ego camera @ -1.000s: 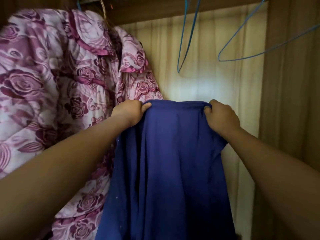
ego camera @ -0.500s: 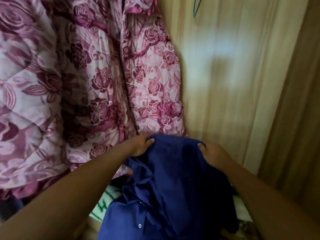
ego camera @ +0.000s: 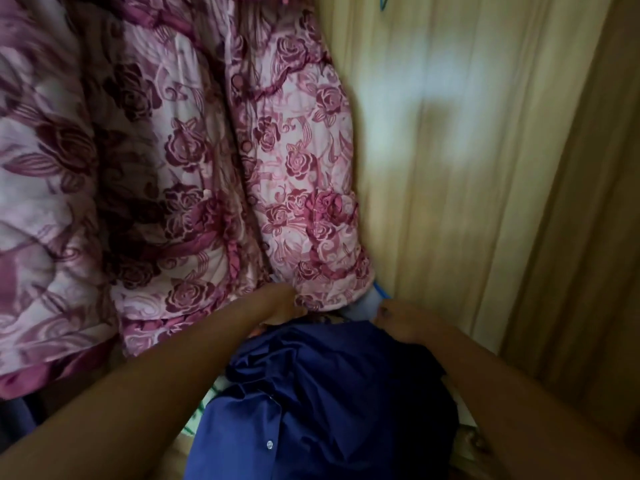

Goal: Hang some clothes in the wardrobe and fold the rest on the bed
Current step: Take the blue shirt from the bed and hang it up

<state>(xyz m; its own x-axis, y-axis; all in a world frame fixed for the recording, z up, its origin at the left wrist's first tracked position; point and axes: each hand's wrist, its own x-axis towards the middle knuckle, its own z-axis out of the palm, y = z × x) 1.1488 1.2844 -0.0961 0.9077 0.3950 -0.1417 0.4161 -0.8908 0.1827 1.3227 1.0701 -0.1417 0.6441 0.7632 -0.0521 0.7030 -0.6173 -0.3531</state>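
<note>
A dark blue buttoned shirt (ego camera: 329,393) lies bunched low in the wardrobe, its top edge held up between my hands. My left hand (ego camera: 280,306) grips the shirt's left top edge, right under the hem of a hanging pink quilted garment with a rose print (ego camera: 194,161); its fingertips are hidden. My right hand (ego camera: 405,323) grips the right top edge, close to the wardrobe's back panel (ego camera: 450,168).
The rose-print garment fills the left half of the wardrobe. A blue hanger tip (ego camera: 382,1) shows at the top edge. A pale blue item (ego camera: 363,304) sits just behind the shirt. The wooden side wall (ego camera: 581,237) closes in on the right.
Both hands have lowered the blue shirt from chest height to the bottom of the wardrobe, where it has crumpled. My view has tilted down, so the hangers are almost out of sight.
</note>
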